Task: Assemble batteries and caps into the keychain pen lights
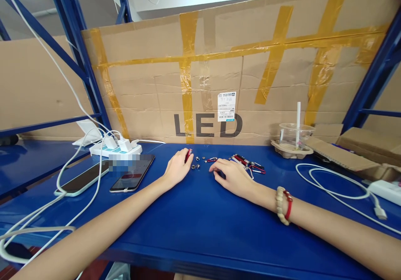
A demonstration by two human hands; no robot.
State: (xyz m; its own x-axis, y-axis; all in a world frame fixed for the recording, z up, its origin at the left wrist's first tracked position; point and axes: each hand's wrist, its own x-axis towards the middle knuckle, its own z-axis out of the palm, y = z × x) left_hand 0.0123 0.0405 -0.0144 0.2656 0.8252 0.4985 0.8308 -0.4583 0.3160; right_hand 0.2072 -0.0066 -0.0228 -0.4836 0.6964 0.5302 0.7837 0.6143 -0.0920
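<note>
My left hand (177, 168) is closed around a small red metal tube (188, 155), whose end shows past the fingers. To the right of it lie several small silver round pieces (195, 166), which look like caps or button cells. My right hand (233, 175) is over the blue tabletop with its fingers bent and the thumb apart, and I see nothing between them. Just beyond its fingertips is another small red and silver tube (211, 160). Behind that hand is a loose pile of slim red, silver and dark tubes (249, 162), partly hidden by it.
Two phones (133, 173) lie at left before a white power strip (115, 150) with trailing white cables. A clear cup with a straw (296, 134) sits in a carton tray at the back right. A white cable (332, 186) coils at right. Taped cardboard (150, 92) walls the back.
</note>
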